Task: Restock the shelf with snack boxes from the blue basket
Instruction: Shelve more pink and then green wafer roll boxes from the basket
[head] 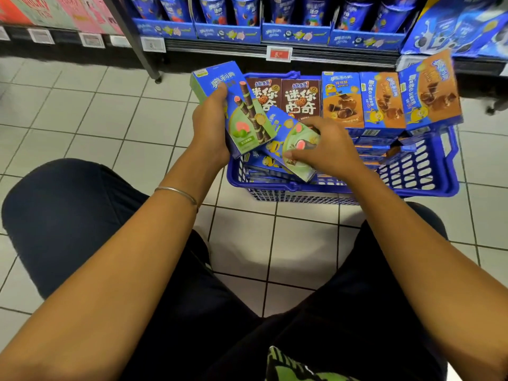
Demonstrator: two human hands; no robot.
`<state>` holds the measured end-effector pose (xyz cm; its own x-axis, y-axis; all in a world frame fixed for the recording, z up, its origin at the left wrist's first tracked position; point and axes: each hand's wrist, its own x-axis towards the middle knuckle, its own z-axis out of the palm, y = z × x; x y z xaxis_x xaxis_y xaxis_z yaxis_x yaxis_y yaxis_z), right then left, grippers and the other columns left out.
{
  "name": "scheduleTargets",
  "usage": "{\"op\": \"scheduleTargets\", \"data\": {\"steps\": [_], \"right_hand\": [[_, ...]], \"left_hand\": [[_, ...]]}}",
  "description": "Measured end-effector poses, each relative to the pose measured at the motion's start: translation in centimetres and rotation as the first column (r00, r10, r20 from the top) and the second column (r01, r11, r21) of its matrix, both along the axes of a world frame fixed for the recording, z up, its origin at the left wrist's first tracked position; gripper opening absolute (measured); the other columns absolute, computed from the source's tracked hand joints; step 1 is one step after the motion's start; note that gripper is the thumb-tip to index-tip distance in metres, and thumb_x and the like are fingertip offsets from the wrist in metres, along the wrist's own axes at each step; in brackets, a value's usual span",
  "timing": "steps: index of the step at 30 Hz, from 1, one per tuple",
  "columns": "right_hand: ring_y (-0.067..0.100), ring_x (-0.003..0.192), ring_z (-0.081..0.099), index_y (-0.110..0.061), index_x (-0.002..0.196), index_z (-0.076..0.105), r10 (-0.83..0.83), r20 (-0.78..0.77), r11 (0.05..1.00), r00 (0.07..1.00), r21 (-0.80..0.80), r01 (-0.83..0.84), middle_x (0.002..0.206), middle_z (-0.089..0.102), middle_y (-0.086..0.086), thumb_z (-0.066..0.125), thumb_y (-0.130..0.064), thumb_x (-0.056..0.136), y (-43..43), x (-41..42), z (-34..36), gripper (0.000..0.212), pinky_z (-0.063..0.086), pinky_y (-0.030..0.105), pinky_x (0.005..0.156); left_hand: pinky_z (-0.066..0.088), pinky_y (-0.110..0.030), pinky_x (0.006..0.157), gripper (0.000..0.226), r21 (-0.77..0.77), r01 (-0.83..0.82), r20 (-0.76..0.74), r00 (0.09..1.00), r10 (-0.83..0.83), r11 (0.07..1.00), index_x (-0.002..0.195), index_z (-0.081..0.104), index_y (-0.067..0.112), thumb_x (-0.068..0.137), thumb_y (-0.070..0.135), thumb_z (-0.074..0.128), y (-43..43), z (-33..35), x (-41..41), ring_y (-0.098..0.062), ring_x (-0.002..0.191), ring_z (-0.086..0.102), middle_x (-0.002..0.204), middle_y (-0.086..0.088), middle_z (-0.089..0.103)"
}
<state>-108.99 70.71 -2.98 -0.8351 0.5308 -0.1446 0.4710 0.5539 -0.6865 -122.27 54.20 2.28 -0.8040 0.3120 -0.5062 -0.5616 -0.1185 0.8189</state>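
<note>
- A white tiled floor (82,111) runs up to the store shelf (275,46), which is lined with blue tubs.
- The blue basket (428,171) sits on the floor just before the shelf, packed with boxes.
- An upright row of boxes (341,100) stands along its far side.
- The left hand (211,125) grips a blue-and-green snack box (242,114) over the basket's left rim, long axis tilted, top toward the shelf.
- The right hand (327,149) clasps a second matching box (291,144), slanted over the basket.

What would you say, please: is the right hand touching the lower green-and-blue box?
Touching. The head view shows the right hand pinching the lower green-and-blue box between thumb and fingers.
</note>
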Motion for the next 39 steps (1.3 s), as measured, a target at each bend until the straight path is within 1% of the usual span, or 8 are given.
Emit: {"op": "scheduleTargets", "data": {"steps": [5,11,15,19,22,26,32,39], "right_hand": [[0.014,0.090,0.074,-0.020,0.099,0.065,-0.284,-0.160,0.908,0.945,-0.360,0.213,0.097,0.072,-0.003,0.081,-0.026,0.085,1.5,0.4,1.7,0.022,0.061,0.034,0.074],[0.003,0.071,0.073,-0.008,0.109,0.068,-0.390,-0.301,0.810,0.870,-0.562,0.168,0.089,0.074,-0.003,0.076,-0.024,0.090,-1.6,-2.1,5.0,0.026,0.053,0.018,0.058],[0.017,0.077,0.070,-0.009,0.092,0.073,-0.253,-0.418,0.875,0.872,-0.484,0.022,0.083,0.072,0.008,0.059,-0.027,0.101,-5.0,-3.4,5.2,0.025,0.056,0.033,0.067],[0.020,0.082,0.062,-0.014,0.093,0.074,-0.433,-0.315,0.829,0.844,-0.507,0.235,0.087,0.067,0.006,0.054,-0.027,0.098,-3.1,-3.2,2.9,0.024,0.046,0.039,0.073],[0.030,0.119,0.055,-0.011,0.135,0.058,-0.149,-0.068,0.971,0.986,-0.198,0.134,0.127,0.059,0.009,0.064,-0.030,0.096,-1.6,-1.5,-0.3,0.043,0.054,0.029,0.083],[0.032,0.137,0.031,-0.021,0.150,0.041,0.184,0.223,0.952,0.957,0.200,-0.230,0.149,0.039,0.006,0.078,-0.057,0.077,-1.5,-0.3,-2.3,0.090,0.034,0.051,0.111],[0.036,0.121,0.045,-0.015,0.137,0.052,0.113,0.161,0.969,0.981,0.199,-0.145,0.133,0.042,0.014,0.085,-0.050,0.071,-0.9,-0.6,-2.0,0.082,0.046,0.048,0.099],[0.031,0.104,0.062,-0.018,0.115,0.054,0.081,0.133,0.996,0.988,-0.050,-0.075,0.110,0.059,0.002,0.084,-0.033,0.078,0.6,-0.6,0.4,0.050,0.055,0.051,0.086]], "left_hand": [[0.058,-0.058,0.102,0.047,-0.080,-0.002,-0.039,0.999,-0.001,0.997,0.131,0.067,0.004,0.108,0.044,0.054,0.2,-0.5,0.6,-0.037,0.110,0.076,0.118,-0.017,0.078],[0.052,-0.064,0.106,0.065,0.023,0.109,-0.010,0.994,-0.109,0.994,0.140,0.064,0.001,0.105,0.055,0.055,1.3,-0.3,2.4,-0.046,0.120,0.069,0.131,-0.027,0.070],[0.055,-0.065,0.102,0.052,0.110,0.125,-0.068,0.991,-0.118,0.986,0.136,0.064,-0.001,0.103,0.039,0.065,1.2,-0.6,3.1,-0.045,0.114,0.072,0.125,-0.026,0.073],[0.062,-0.057,0.092,0.049,0.032,0.044,-0.106,0.994,-0.040,0.999,0.137,0.061,-0.003,0.099,0.028,0.072,-0.5,-1.2,2.6,-0.039,0.104,0.077,0.116,-0.020,0.078],[0.061,-0.059,0.095,0.047,0.069,0.023,-0.092,0.996,-0.016,0.997,0.137,0.062,-0.002,0.100,0.026,0.070,-2.1,-1.3,2.7,-0.041,0.109,0.075,0.121,-0.021,0.076],[0.053,-0.068,0.103,0.044,0.096,0.067,-0.072,0.996,-0.060,0.993,0.140,0.060,0.000,0.102,0.022,0.066,-3.1,-1.9,3.8,-0.047,0.119,0.069,0.130,-0.024,0.071],[0.051,-0.067,0.106,0.044,0.072,0.078,0.091,0.992,-0.085,0.994,0.141,0.062,0.004,0.103,0.025,0.065,-3.2,-2.4,5.3,-0.046,0.121,0.069,0.129,-0.022,0.072],[0.062,-0.053,0.092,0.033,0.208,0.228,0.116,0.960,-0.256,0.951,0.130,0.068,0.008,0.103,0.026,0.062,-3.4,-2.0,5.4,-0.037,0.105,0.076,0.120,-0.018,0.077]]}}
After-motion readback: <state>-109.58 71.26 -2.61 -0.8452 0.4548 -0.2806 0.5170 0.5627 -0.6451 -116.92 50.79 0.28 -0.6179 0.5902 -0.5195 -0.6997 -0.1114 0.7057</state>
